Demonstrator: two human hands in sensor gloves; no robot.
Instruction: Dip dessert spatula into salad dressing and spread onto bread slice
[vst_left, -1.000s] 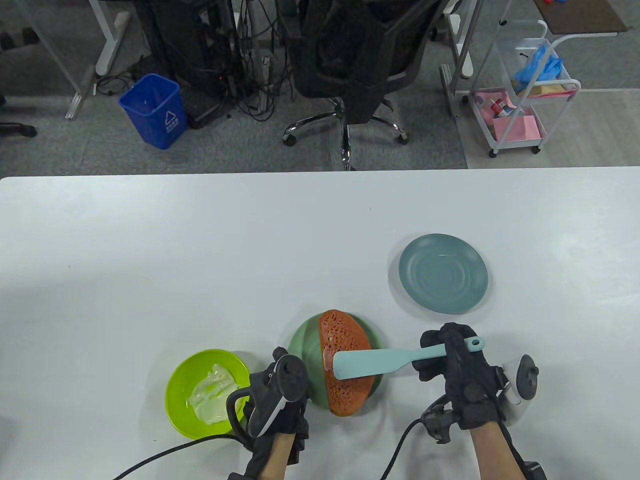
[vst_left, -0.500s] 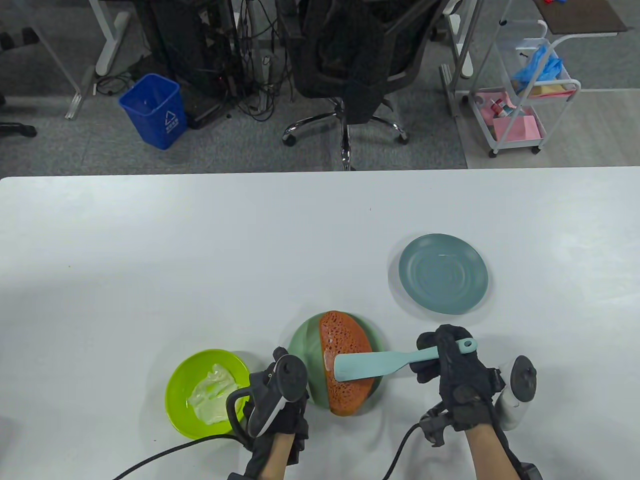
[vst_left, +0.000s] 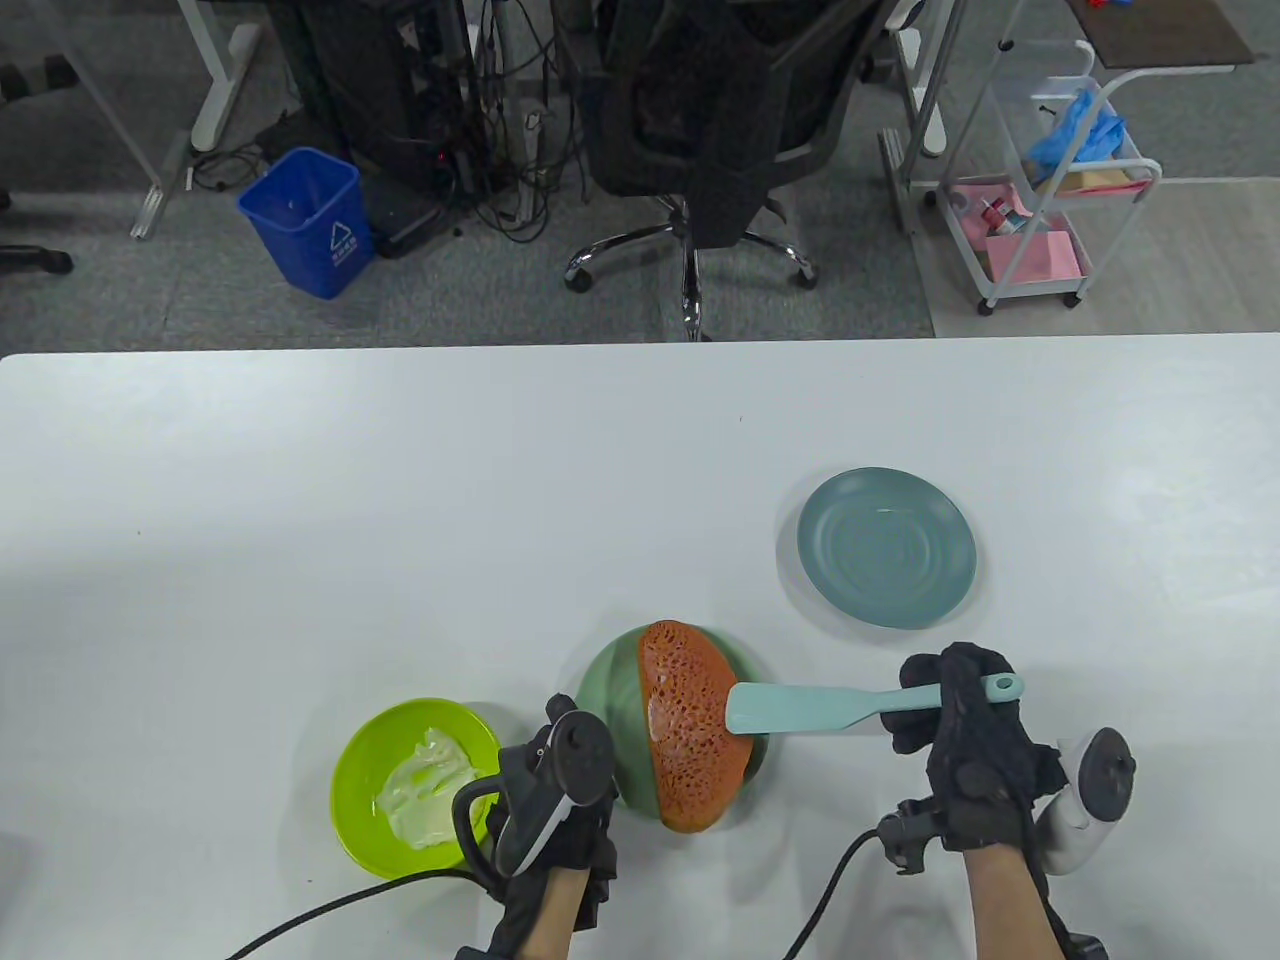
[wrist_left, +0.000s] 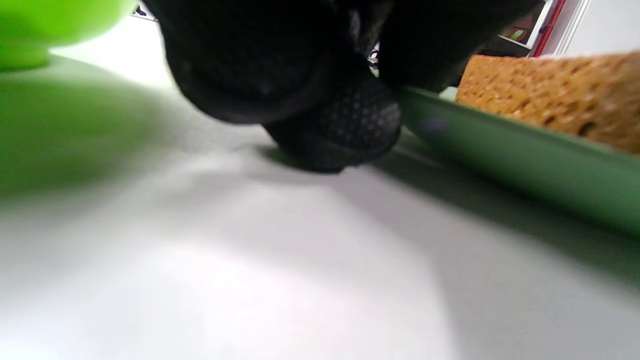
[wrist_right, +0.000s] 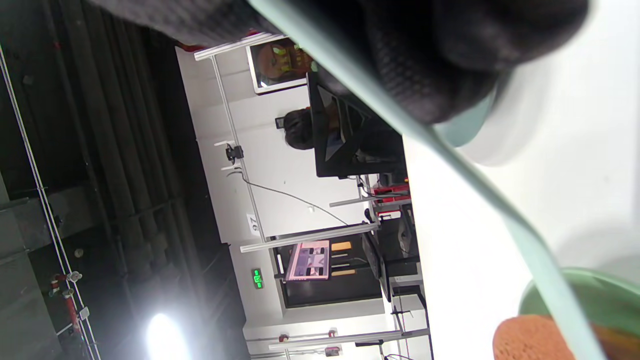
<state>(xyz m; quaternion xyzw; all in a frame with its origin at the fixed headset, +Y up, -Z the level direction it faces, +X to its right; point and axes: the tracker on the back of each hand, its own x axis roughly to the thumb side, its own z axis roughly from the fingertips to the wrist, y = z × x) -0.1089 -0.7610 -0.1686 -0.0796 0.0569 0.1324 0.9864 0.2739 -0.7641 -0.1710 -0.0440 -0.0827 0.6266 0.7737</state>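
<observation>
An orange-brown bread slice (vst_left: 690, 735) lies on a green plate (vst_left: 612, 705) near the table's front edge. My right hand (vst_left: 955, 725) grips the handle of a light teal dessert spatula (vst_left: 810, 706); its blade tip sits over the bread's right edge. A lime green bowl (vst_left: 365, 790) with pale salad dressing (vst_left: 428, 790) stands left of the plate. My left hand (vst_left: 555, 800) rests on the table between bowl and plate, touching the plate's rim. In the left wrist view its fingers (wrist_left: 345, 125) press beside the green plate (wrist_left: 525, 165) and the bread (wrist_left: 550, 95). The spatula handle (wrist_right: 450, 165) crosses the right wrist view.
A blue-grey plate (vst_left: 886, 548) lies behind and to the right of the bread plate. Beyond the table's far edge stand an office chair (vst_left: 700, 130), a blue bin (vst_left: 310, 220) and a white cart (vst_left: 1060, 190).
My right hand has drawn the spatula to the right across the bread, from its left part to its right edge. My left hand has not moved.
</observation>
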